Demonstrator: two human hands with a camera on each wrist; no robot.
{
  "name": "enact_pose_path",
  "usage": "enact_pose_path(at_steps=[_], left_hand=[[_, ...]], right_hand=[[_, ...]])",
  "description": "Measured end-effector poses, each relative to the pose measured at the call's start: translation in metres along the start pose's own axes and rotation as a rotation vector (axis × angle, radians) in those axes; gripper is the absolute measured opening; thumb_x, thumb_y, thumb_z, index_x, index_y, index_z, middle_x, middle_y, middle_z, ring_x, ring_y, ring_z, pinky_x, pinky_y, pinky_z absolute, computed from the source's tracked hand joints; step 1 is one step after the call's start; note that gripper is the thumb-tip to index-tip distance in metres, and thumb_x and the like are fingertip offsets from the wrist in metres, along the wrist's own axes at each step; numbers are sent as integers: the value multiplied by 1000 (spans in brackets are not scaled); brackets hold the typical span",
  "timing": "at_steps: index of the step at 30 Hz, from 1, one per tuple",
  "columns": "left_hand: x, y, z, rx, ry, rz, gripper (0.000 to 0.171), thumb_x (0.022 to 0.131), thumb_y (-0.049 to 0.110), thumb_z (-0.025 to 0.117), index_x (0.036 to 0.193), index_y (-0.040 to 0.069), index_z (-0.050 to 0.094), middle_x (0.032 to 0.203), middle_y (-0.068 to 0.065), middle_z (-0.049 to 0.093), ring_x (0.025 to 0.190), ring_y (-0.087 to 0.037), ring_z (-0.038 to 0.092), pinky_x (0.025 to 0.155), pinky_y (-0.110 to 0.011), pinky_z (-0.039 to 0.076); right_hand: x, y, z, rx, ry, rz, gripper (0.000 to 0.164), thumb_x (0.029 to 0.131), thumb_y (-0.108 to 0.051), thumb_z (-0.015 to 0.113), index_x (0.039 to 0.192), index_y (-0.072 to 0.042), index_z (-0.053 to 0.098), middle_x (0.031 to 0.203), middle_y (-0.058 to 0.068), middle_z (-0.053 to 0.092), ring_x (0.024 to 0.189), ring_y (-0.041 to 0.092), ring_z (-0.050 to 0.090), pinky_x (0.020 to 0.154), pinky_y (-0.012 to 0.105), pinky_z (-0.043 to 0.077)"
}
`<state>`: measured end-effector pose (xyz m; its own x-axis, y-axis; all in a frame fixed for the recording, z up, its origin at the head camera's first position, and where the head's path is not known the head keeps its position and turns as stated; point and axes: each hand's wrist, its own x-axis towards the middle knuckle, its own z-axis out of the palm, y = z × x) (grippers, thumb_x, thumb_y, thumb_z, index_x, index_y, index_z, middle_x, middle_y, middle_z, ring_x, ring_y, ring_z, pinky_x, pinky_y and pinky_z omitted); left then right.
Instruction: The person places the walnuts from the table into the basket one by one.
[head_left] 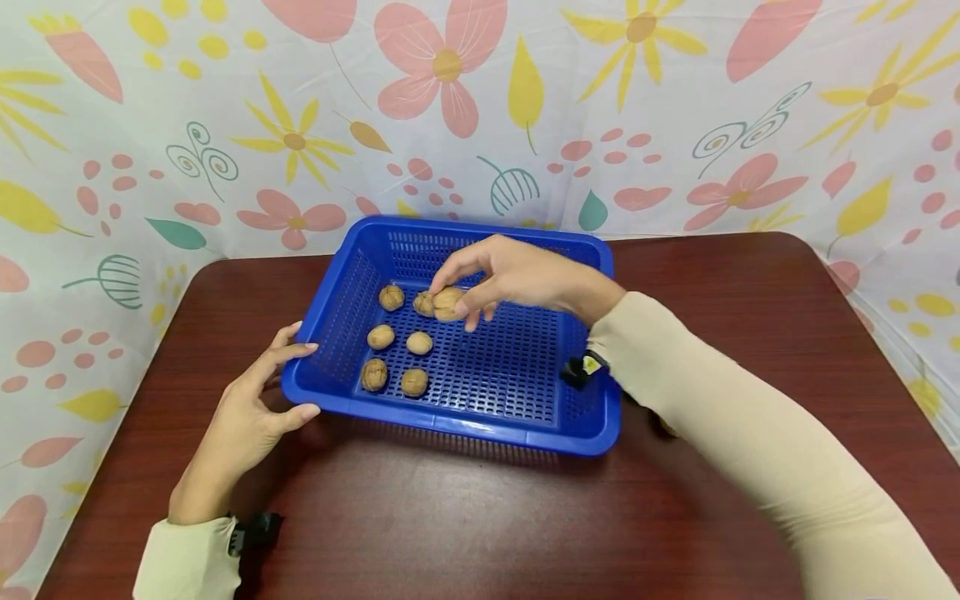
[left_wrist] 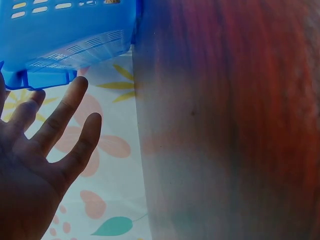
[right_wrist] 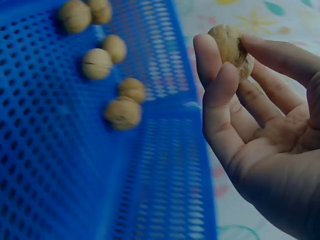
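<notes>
Right fingers [head_left: 459, 264] pinch a walnut [head_left: 447, 305] between their tips; left fingers [head_left: 281, 356], extended, touch the basket [head_left: 480, 428].

The blue rectangular plastic basket [head_left: 480, 428] looks moulded, smooth and glossy along its rim, with perforated mesh walls and base. The light-brown round walnuts [head_left: 419, 342] have matt, woody shells, furrowed and rough. The dark reddish-brown surface [head_left: 450, 525] looks like grained wood with a polished sheen. The white flower-printed backdrop [head_left: 480, 154] appears to be matt, lightly creased cloth; the cream sleeves [head_left: 720, 408] are matt, smooth cloth.
</notes>
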<state>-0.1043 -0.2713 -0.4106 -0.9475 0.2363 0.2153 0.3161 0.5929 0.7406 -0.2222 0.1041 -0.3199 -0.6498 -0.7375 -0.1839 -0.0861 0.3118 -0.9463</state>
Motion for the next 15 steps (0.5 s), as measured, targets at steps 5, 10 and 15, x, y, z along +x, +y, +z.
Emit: enact_pose_path(at_steps=[5,10,15], left_hand=[[-1,0,0,-4,-6,-5,69,85,2,86,147,15,59,169,-4,39,121,11,50,92,-5,45],[-1,1,-1,-6,-7,-1,69,84,1,86,147,14,59,169,-4,38,120,11,50,92,-5,46],[0,1,-2,-1,-8,2,70,84,2,86,147,15,59,169,-4,39,121,12,49,92,-4,45]], right_hand=[[26,13,18,48,-110,91,34,95,-5,73,129,-6,71,140,11,66,85,27,76,82,46,61],[41,23,32,36,-208,157,31,94,-3,73,124,-8,73,148,10,59,83,26,77,82,46,60],[44,27,37,13,-280,254,29,93,3,71,120,-7,74,148,11,62,83,27,77,75,39,60]])
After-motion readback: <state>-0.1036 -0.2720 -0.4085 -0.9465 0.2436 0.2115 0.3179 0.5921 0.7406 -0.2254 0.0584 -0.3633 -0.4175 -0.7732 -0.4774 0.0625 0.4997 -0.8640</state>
